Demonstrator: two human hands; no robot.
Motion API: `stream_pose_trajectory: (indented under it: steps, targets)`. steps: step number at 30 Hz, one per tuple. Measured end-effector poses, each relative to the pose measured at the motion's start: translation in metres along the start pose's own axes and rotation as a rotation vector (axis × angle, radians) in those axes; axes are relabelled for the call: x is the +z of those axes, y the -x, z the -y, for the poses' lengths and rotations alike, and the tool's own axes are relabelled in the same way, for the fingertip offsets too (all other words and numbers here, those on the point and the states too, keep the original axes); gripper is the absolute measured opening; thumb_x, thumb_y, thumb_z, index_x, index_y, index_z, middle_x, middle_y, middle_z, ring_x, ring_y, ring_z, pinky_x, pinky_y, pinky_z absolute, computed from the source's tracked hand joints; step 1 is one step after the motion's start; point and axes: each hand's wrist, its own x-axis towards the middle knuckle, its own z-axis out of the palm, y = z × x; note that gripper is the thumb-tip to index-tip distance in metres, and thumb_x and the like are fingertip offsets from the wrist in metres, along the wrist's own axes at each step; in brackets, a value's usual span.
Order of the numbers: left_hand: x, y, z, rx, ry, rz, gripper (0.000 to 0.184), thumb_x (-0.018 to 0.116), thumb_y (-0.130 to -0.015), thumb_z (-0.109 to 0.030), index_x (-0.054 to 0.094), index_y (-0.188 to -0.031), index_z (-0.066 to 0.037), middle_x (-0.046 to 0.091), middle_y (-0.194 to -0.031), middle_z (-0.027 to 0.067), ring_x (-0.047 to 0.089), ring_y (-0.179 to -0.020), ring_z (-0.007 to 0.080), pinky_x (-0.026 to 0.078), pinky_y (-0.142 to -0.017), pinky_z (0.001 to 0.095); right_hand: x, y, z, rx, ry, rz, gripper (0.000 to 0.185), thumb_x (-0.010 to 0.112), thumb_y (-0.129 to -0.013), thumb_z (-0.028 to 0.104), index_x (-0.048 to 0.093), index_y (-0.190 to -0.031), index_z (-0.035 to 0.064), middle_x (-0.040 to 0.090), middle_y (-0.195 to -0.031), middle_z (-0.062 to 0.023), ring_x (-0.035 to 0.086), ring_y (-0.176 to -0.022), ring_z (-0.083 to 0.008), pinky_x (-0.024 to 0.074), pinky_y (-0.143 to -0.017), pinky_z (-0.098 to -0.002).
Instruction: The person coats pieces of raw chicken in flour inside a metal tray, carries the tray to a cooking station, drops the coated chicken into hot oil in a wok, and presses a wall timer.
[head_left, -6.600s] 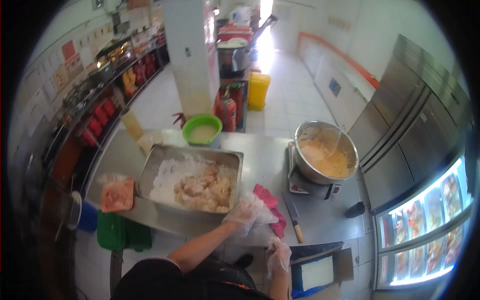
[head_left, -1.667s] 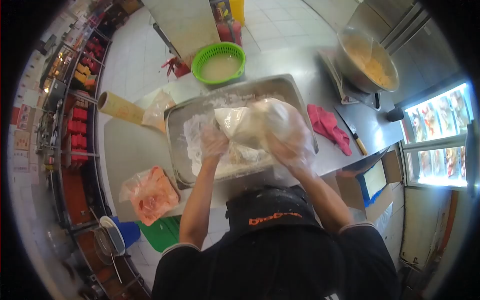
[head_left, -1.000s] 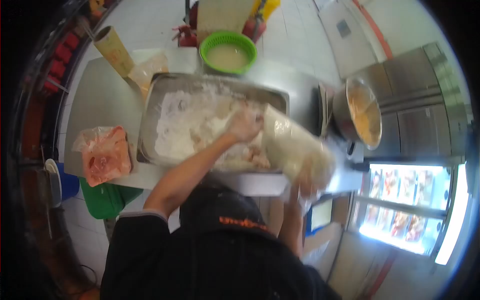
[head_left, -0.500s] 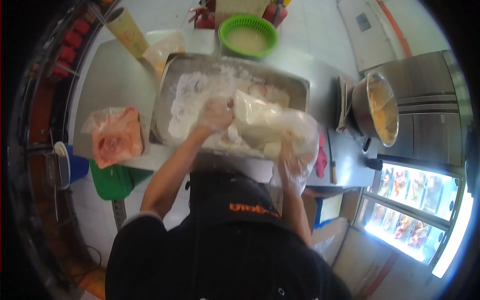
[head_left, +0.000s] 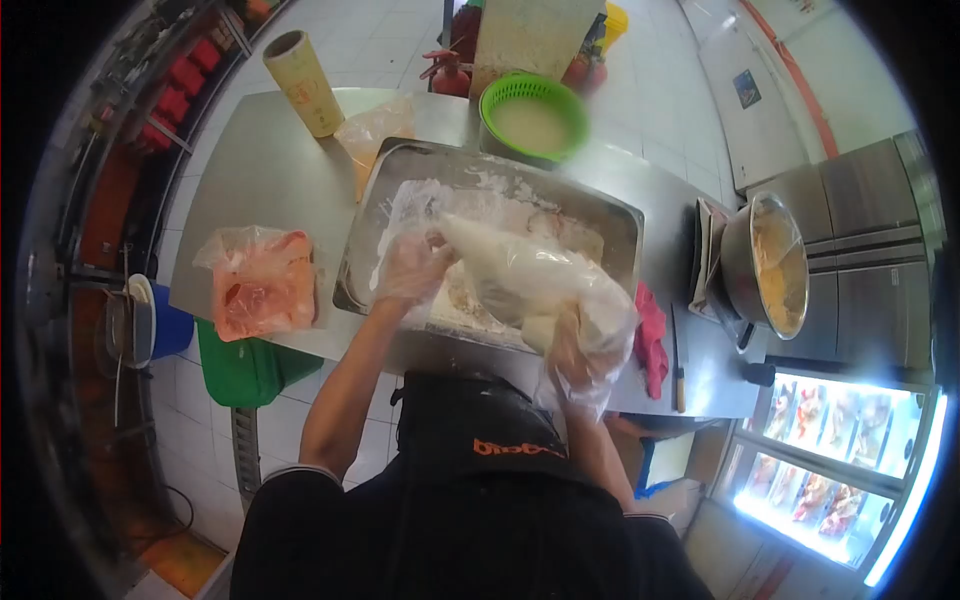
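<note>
A clear plastic bag (head_left: 525,272) with white powder inside slants over a deep metal tray (head_left: 637,232). My left hand (head_left: 412,265), in a see-through glove, pinches the bag's narrow left end above the tray. On the bag's fuller right end, my right hand (head_left: 570,352) is wrapped around the plastic near the tray's front edge; loose film covers part of its fingers. White powder (head_left: 410,205) lies across the tray floor and clings to its walls. What lies directly beneath the bag is hidden.
Left of the tray sits a bag of raw meat (head_left: 265,290). Behind are a yellow roll (head_left: 303,85) and a green colander (head_left: 580,125). To the right lie a red cloth (head_left: 650,345), a knife (head_left: 680,385) and a steel bowl (head_left: 740,265).
My left hand has drawn left and slightly toward me relative to the tray, stretching the bag's narrow end. My right hand keeps its hold. The whole view has shifted.
</note>
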Motion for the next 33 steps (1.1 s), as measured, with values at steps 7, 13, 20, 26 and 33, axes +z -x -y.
stream_pose_trajectory:
  steps: [7, 13, 20, 26, 33]
  targets:
    - [0.02, -0.008, -0.051, 0.127, -0.154, 0.063, 0.042, 0.057, -0.091, -0.042, 0.071, -0.101, -0.004, 0.072, -0.097, 0.0169, 0.069, -0.094, 0.0299, 0.052, -0.084, 0.0383, -0.023, -0.001, -0.03, 0.118, -0.091, -0.183, 0.024, 0.064, -0.086, 0.003, 0.065, -0.109, -0.0017, 0.065, -0.106, -0.0203, 0.063, -0.097, -0.0376, 0.0492, -0.088, -0.0439]
    - [0.051, -0.032, -0.139, 0.205, -0.149, 0.343, 0.033, 0.062, -0.085, -0.035, 0.074, -0.102, -0.011, 0.072, -0.096, 0.0178, 0.069, -0.087, 0.0308, 0.053, -0.08, 0.0379, -0.05, -0.006, -0.069, 0.71, -0.489, -0.353, 0.033, 0.054, -0.096, 0.025, 0.063, -0.114, -0.0015, 0.065, -0.107, -0.0171, 0.066, -0.088, -0.0269, 0.0557, -0.071, -0.0346]
    - [0.099, -0.062, -0.25, 0.475, -0.361, 0.577, 0.032, 0.066, -0.08, -0.029, 0.076, -0.102, -0.009, 0.073, -0.093, 0.0156, 0.069, -0.084, 0.0252, 0.053, -0.078, 0.0356, -0.062, 0.026, -0.102, 1.343, -1.555, -0.583, 0.036, 0.061, -0.089, 0.013, 0.054, -0.122, -0.0016, 0.065, -0.104, -0.0142, 0.069, -0.079, -0.0261, 0.0621, -0.069, -0.0392]
    - [0.176, -0.137, -0.241, 0.621, 0.005, 1.011, 0.032, 0.068, -0.079, -0.032, 0.077, -0.104, -0.013, 0.074, -0.092, 0.0144, 0.069, -0.083, 0.0237, 0.054, -0.077, 0.0351, -0.058, 0.056, -0.104, 1.624, -1.997, -0.505, 0.033, 0.063, -0.091, 0.023, 0.055, -0.115, 0.0022, 0.066, -0.092, -0.0121, 0.067, -0.066, -0.0206, 0.0578, -0.046, -0.0296]
    - [0.213, -0.081, -0.352, 0.529, -0.215, 1.169, 0.035, 0.069, -0.08, -0.027, 0.074, -0.103, 0.0, 0.074, -0.091, 0.0146, 0.066, -0.083, 0.0192, 0.05, -0.076, 0.0337, -0.078, 0.077, -0.124, 1.562, -2.385, -0.433, 0.039, 0.057, -0.094, 0.032, 0.052, -0.12, 0.0026, 0.064, -0.093, -0.016, 0.065, -0.066, -0.023, 0.0526, -0.042, -0.0254]
